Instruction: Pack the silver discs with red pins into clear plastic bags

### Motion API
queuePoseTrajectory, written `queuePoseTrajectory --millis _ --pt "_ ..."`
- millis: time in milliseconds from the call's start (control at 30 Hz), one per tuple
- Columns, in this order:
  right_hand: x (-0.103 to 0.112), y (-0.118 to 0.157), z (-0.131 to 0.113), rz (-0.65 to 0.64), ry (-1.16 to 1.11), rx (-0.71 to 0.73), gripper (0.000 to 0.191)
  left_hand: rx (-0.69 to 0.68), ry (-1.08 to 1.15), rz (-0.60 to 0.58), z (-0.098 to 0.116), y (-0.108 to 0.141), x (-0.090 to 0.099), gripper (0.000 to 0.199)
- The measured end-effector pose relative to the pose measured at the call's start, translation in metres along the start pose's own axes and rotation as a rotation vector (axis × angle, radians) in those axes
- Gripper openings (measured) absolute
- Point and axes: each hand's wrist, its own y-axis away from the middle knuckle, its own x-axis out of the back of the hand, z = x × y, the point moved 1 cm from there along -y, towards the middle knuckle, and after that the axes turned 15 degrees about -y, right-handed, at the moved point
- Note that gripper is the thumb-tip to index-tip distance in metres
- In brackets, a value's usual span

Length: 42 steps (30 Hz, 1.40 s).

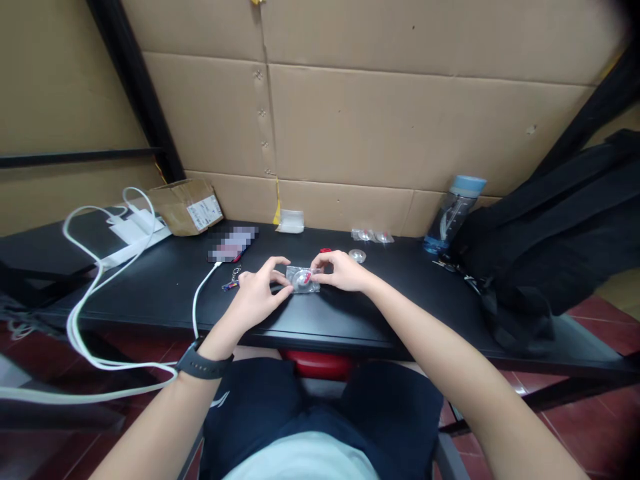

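Low over the black table, a small clear plastic packet (301, 283) with a round shiny thing and a bit of red inside is held between my two hands. My left hand (260, 290) pinches its left edge between thumb and fingers. At the packet's right side, my right hand (341, 272) grips it near the red part. A clear round disc (357, 255) lies just beyond my right hand, with a small red object (325, 251) partly hidden behind the fingers. Farther back lie similar packets (373, 236).
A phone (233, 244) with a white cable (196, 300) and a keychain (233, 279) lie left. Behind them stand a cardboard box (187, 207) and a white power strip (135, 243). A water bottle (454, 213) and black backpack (560, 227) are right. Cardboard (345, 133) lines the back.
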Motion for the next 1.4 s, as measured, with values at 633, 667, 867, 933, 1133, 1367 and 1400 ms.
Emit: queuePoseTrajectory --millis 633,667,867,933,1133,1367,1400 --pt "0.0 -0.003 -0.01 0.157 -0.392 -0.069 0.05 0.222 0.174 0.071 0.01 -0.014 -0.001 0.044" --pt "0.003 -0.003 -0.011 0.177 -0.394 -0.064 0.05 0.248 0.148 0.052 0.015 -0.02 0.001 0.046" --pt "0.048 0.0 -0.001 0.38 -0.368 -0.096 0.054 0.223 -0.056 0.063 0.054 -0.093 0.01 0.048" --pt "0.072 0.004 0.007 0.5 -0.269 -0.114 0.053 0.227 -0.102 0.048 0.057 -0.131 -0.001 0.049" --pt "0.117 0.037 0.042 0.426 0.146 -0.261 0.026 0.346 -0.144 -0.187 0.042 -0.224 -0.062 0.055" --pt "0.136 0.041 0.068 0.262 0.328 -0.306 0.025 0.248 -0.156 -0.216 0.04 -0.254 -0.108 0.045" --pt "0.138 0.034 0.069 0.244 0.335 -0.312 0.023 0.214 -0.158 -0.213 0.041 -0.254 -0.111 0.042"
